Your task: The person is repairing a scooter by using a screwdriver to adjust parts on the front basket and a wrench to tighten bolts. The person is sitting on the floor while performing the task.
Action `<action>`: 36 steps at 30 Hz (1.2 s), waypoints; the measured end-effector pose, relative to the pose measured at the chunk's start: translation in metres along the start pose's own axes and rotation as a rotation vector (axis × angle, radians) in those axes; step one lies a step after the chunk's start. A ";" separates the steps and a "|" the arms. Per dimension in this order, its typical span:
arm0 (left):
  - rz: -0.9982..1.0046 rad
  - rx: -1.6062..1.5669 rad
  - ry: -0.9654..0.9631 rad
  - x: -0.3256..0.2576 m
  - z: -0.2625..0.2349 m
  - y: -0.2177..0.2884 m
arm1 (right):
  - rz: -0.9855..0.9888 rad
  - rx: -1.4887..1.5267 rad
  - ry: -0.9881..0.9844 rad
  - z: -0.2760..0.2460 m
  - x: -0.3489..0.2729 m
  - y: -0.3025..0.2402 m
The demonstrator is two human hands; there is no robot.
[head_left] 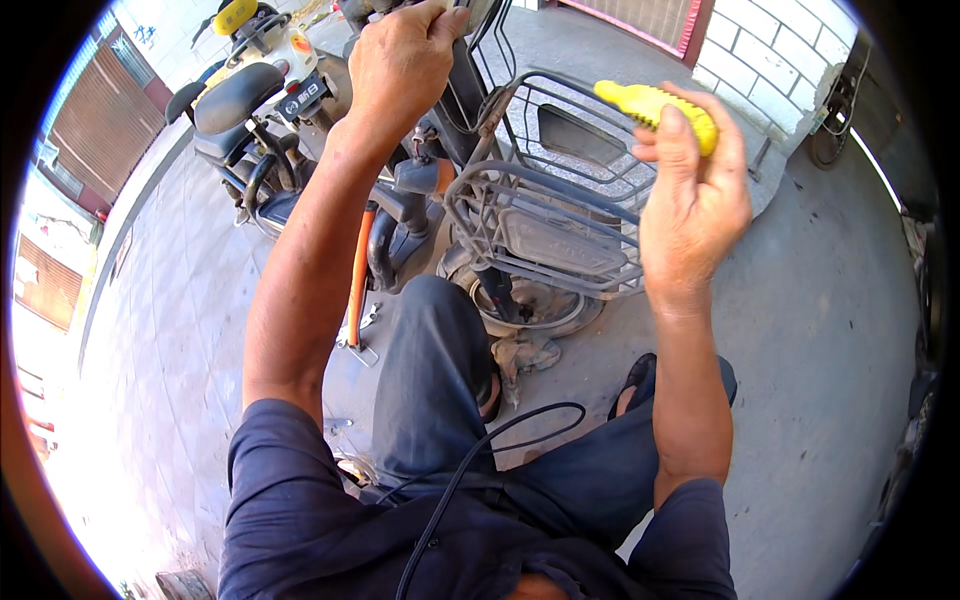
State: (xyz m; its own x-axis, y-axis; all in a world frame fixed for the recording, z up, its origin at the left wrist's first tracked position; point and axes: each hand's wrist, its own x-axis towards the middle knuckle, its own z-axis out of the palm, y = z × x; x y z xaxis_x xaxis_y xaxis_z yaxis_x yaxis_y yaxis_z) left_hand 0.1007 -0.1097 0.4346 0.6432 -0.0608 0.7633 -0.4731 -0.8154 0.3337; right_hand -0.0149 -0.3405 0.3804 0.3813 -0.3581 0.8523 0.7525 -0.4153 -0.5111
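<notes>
My right hand (697, 215), raised to the right of a dark wire basket (560, 235), is closed on a yellow piece with a dark toothed edge (640, 101). Its exact kind is hard to make out, as my fingers cover part of it. My left hand (402, 62) is up at the top edge of the view, by the dark upright column (462, 100) of a scooter. Its fingers are bent and pressed together; whatever lies between them is hidden. The basket sits in front of me between my two forearms, and neither hand touches it visibly.
Below the basket are a round wheel-like part (545, 310) and a crumpled rag (525, 358). An orange tube (361, 265) stands upright left of my knee. Another scooter with a black seat (238, 98) is parked at left. A black cable (470, 455) crosses my lap.
</notes>
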 end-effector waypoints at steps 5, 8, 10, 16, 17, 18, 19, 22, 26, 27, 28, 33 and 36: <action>0.017 0.052 0.035 -0.003 0.002 0.004 | 0.090 -0.053 -0.060 0.009 -0.005 0.016; 0.013 0.042 0.036 -0.006 0.004 0.003 | -0.006 -0.143 -0.159 0.024 -0.021 0.020; -0.003 0.032 0.030 -0.008 0.004 0.005 | -0.046 -0.149 -0.226 0.035 -0.029 0.030; 0.009 0.009 0.031 -0.012 0.004 0.002 | -0.098 -0.177 -0.363 0.057 -0.040 0.039; 0.012 0.004 0.034 -0.012 0.005 0.001 | -0.098 -0.178 -0.389 0.059 -0.044 0.034; 0.015 -0.003 0.036 -0.012 0.005 -0.001 | -0.099 -0.171 -0.431 0.061 -0.046 0.029; 0.020 -0.009 0.037 -0.013 0.006 -0.001 | -0.091 -0.170 -0.449 0.063 -0.046 0.026; 0.000 -0.048 0.008 -0.017 0.004 -0.001 | -0.047 -0.168 -0.498 0.069 -0.046 0.023; -0.054 -0.022 -0.052 -0.019 0.000 0.001 | 0.040 -0.177 -0.561 0.075 -0.039 0.029; -0.064 -0.024 -0.056 -0.020 0.000 0.001 | 0.083 -0.183 -0.594 0.076 -0.036 0.029; -0.075 -0.024 -0.060 -0.020 0.001 0.001 | 0.127 -0.187 -0.627 0.078 -0.035 0.029; -0.031 -0.038 -0.053 -0.020 0.002 -0.005 | 0.252 -0.193 -0.551 0.089 -0.031 0.031; -0.034 -0.060 -0.047 -0.024 0.004 -0.005 | 0.460 -0.128 -0.531 0.086 -0.021 0.025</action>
State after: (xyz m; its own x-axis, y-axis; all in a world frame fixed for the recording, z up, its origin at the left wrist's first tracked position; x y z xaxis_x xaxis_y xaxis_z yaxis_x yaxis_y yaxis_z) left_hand 0.0901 -0.1060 0.4125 0.6866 -0.0617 0.7244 -0.4849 -0.7812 0.3931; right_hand 0.0421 -0.2720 0.3592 0.8794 -0.0784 0.4696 0.3961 -0.4267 -0.8130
